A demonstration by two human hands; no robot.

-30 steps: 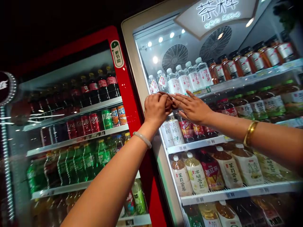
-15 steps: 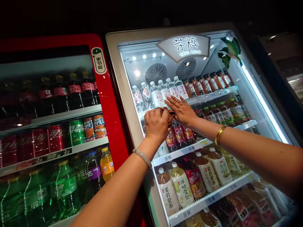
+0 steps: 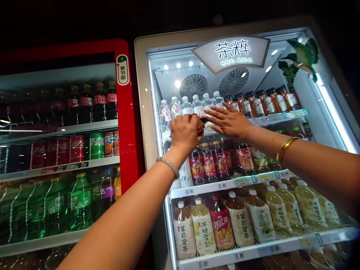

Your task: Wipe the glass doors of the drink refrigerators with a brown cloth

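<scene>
My left hand [image 3: 187, 129], with a pale bangle at its wrist, is closed around a brown cloth [image 3: 204, 119]. Only a dark edge of the cloth shows past the fingers. Just to the right, my right hand [image 3: 229, 119] is held flat with its fingers spread, fingertips close to the cloth. A gold bangle circles that wrist. Both hands are in front of the glass-fronted drinks cooler [image 3: 142, 90]; whether the right palm touches the glass I cannot tell. Behind them stand clear water bottles [image 3: 187, 105] on the upper shelf, partly hidden by the hands.
A red-framed cooler [image 3: 123, 108] stands at the left with cola bottles, cans and green bottles [image 3: 80, 200]. Inside the lit cooler are red-label tea bottles [image 3: 209, 165], large tea bottles [image 3: 182, 232] and a fan-shaped sign [image 3: 232, 54]. A bird decoration [image 3: 303, 56] is at upper right.
The view has shifted and levelled somewhat. My left hand has moved up slightly relative to the shelves, and less of the brown cloth shows. My right hand remains spread beside it.
</scene>
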